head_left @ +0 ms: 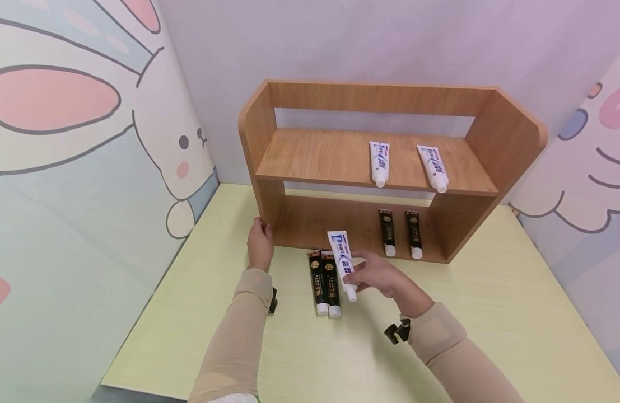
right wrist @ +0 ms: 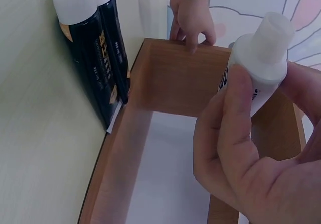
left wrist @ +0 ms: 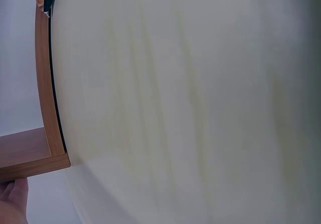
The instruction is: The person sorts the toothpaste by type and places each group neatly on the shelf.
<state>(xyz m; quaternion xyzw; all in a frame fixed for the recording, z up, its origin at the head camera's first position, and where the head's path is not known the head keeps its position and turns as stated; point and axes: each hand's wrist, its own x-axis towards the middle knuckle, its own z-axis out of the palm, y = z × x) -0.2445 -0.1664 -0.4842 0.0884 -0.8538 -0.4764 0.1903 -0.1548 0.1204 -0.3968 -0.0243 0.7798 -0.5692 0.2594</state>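
My right hand (head_left: pixel 382 274) holds a white-and-blue toothpaste tube (head_left: pixel 341 251) by its lower part, cap toward me, in front of the shelf. In the right wrist view, thumb and fingers pinch this tube (right wrist: pixel 244 50) just below its white cap. Two black toothpaste tubes (head_left: pixel 317 282) with white caps lie side by side on the table, left of the held one. My left hand (head_left: pixel 261 246) grips the front edge of the left side panel of the wooden shelf (head_left: pixel 264 200), low down. Only a few of its fingers (left wrist: pixel 19 191) show in the left wrist view.
On the upper board lie two white-and-blue tubes (head_left: pixel 380 163), right of the middle. Two more black tubes (head_left: pixel 387 232) lie on the lower board, toward the right. The shelf stands on a pale yellow table (head_left: pixel 496 319), with cartoon-painted walls (head_left: pixel 63 252) on both sides.
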